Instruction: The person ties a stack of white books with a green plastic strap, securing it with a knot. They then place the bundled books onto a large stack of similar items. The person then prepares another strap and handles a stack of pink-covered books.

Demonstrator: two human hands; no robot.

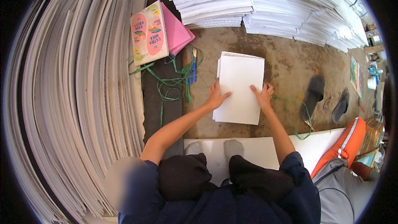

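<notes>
A small stack of white cardboard sheets [240,91] lies on the brown floor in front of me. My left hand [217,96] grips its left edge, thumb on the top sheet and fingers down the side. Opposite it, my right hand [264,96] holds the right edge the same way. The sheets' far end looks slightly fanned and uneven. Green plastic twine [168,84] lies tangled left of the stack, beside a slim blue tool [193,69], perhaps a cutter. Another green strand [307,112] curls out to the right of my right hand.
Tall rows of white sheets [93,79] stand along the left. Big white piles [211,2] block the far side. A printed carton sheet [150,33] and pink sheets [176,31] lie at far left. Dark sandals [314,93] are at right, near another person in orange and grey [342,182].
</notes>
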